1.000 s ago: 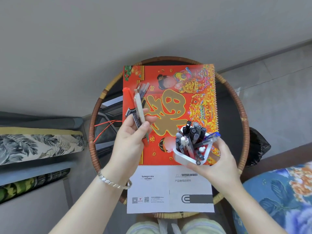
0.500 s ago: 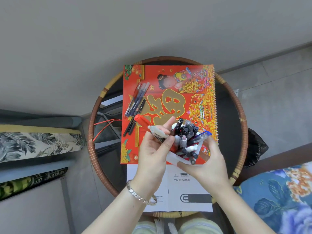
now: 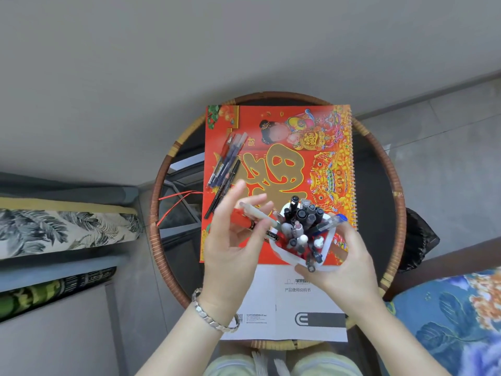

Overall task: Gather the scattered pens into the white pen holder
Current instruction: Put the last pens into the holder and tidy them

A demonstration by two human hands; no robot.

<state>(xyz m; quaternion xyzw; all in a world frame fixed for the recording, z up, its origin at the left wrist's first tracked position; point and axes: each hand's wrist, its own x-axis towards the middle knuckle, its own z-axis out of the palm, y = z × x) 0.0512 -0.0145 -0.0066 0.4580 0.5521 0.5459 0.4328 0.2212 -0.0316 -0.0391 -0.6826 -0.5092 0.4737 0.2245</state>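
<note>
Feeding pens into the holder, head view, the only one on hand: left hand point(image 3: 230, 240) pinches a small bunch of pens, a red pen point(image 3: 242, 220) and a pale pen point(image 3: 257, 214) clearest among them, between thumb and curled fingers, with the index finger lifted free; their ends point right and slightly down, and the pale pen's end reaches the rim of the white pen holder point(image 3: 326, 246). Right hand point(image 3: 344, 270) is closed around the holder from below and the near side, holding it off the table and tilted toward the left hand. Holder already crowded with dark and pale caps; a blue pen point(image 3: 332, 223) leans out over its far right edge. Judgement: entry gap is narrow, so aim the ends at the left side of the opening, steepen the bunch toward upright before release, and keep the holder steady. Risk: a shallow angle may jam against standing pens or knock the blue one out. More loose pens point(image 3: 226, 162) lie together on the red calendar point(image 3: 284, 158), upper left, well apart from both hands; the calendar rests on the round wicker table point(image 3: 390, 169). Task not finished.
</note>
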